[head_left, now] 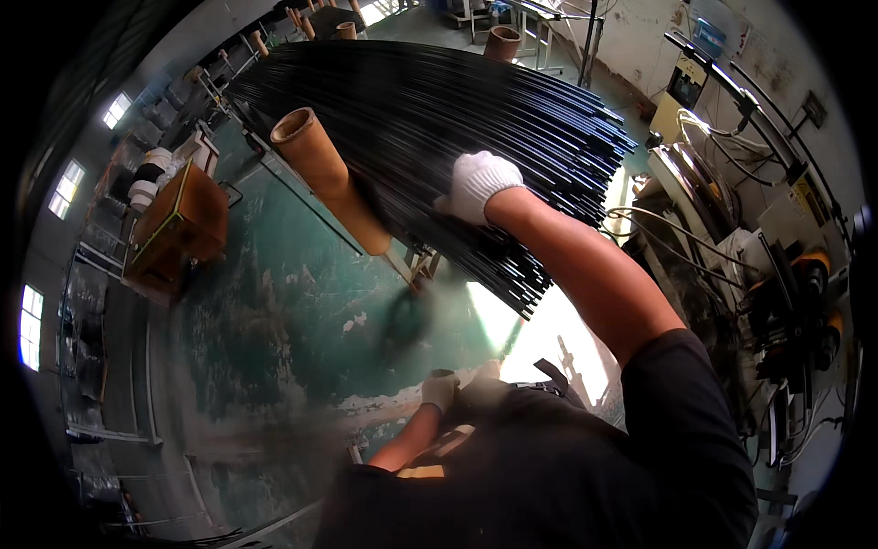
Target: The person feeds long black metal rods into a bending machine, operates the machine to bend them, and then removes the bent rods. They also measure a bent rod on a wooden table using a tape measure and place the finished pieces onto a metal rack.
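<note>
A wide stack of long, thin black rods (402, 119) runs from the far left toward me, with uneven near ends. My right hand (480, 188), in a white knitted glove, is closed over the top of the stack near those ends. Its fingers curl down, and whatever they hold is hidden beneath the glove. Low beside my waist is my left hand (441, 389), also in a pale glove and apart from the rods. It is blurred and its fingers are not clear.
A thick brown cardboard tube (334, 183) stands along the left side of the stack, another tube (502, 44) at its far right. On the left is a brown box-like cabinet (178, 224). Equipment with loose cables (722, 229) lines the right wall. The green floor (274, 320) is worn.
</note>
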`<state>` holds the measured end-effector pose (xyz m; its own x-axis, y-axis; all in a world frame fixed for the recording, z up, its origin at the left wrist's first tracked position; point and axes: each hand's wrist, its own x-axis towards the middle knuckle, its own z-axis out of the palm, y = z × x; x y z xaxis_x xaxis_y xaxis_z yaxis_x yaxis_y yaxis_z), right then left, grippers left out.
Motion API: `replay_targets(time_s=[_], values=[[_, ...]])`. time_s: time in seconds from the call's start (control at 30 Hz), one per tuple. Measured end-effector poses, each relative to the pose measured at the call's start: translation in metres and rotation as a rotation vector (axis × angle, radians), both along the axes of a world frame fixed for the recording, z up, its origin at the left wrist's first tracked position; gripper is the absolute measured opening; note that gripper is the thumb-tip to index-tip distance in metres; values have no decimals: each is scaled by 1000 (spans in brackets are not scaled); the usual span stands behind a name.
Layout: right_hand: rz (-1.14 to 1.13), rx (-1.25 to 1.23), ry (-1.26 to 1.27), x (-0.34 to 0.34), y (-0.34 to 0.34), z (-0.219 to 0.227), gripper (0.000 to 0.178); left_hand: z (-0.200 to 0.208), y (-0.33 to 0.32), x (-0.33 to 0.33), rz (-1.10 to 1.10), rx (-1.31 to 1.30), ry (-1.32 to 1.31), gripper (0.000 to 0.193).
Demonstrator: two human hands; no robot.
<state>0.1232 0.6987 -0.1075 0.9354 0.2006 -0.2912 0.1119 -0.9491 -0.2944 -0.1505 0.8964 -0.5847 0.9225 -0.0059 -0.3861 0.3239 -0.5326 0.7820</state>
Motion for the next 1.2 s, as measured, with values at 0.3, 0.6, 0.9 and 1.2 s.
replay_targets(time_s=[0.3,0.6,0.9,1.2], values=[[147,-127,-211,6,-3,17,63,87,-22,100,592,-630,48,20],[208,-48,-117,50,-25,3,47,100,-76,64,585,-687,230,31],[203,52,-65,93,-62,-8,47,150,-30,65,847,-829,72,20],[201,-27,24,57,-96,14,45,226,-3,96,878,-955,-84,19]])
